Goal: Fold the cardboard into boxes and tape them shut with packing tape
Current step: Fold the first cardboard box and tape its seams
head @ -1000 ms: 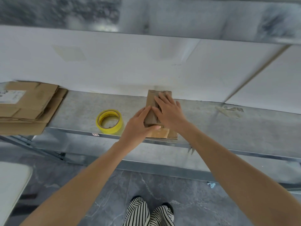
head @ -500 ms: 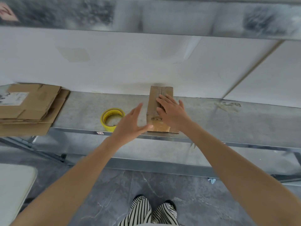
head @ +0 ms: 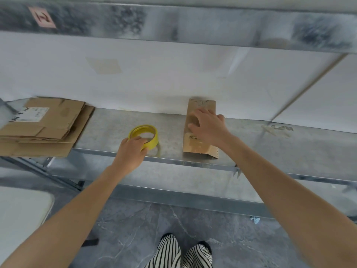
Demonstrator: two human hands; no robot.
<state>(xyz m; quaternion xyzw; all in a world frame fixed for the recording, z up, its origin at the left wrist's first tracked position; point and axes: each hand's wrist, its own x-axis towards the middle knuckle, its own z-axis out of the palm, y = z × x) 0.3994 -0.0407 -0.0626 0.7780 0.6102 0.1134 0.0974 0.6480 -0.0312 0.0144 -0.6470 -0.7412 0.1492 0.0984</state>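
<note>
A grey metal shelf (head: 173, 122) runs across the view, with a white wall behind it. On it, right of centre, a small box (head: 200, 144) lies lengthwise, its far end touching the wall and its near end at the shelf's front edge. The right hand (head: 207, 126) rests flat on top of the box, its fingers (head: 193, 126) spread and released, pressing down rather than gripping.

Left of the box, apart from it, a yellow tape roll (head: 144, 135) sits on the shelf near the front edge. The left hand (head: 131, 151) reaches over the edge to the roll's near side; its fingers (head: 142, 141) curl over the near rim, touching it. Whether they have closed firmly on the roll cannot be told.

At the far left of the shelf lies a stack of flat cardboard (head: 42, 126), overhanging the front edge, the top sheet bearing a white label (head: 32, 114). On the right of the shelf is a crumpled scrap (head: 278, 130). Below, the grey marbled floor (head: 135, 229) shows, and striped trouser legs (head: 179, 254).
</note>
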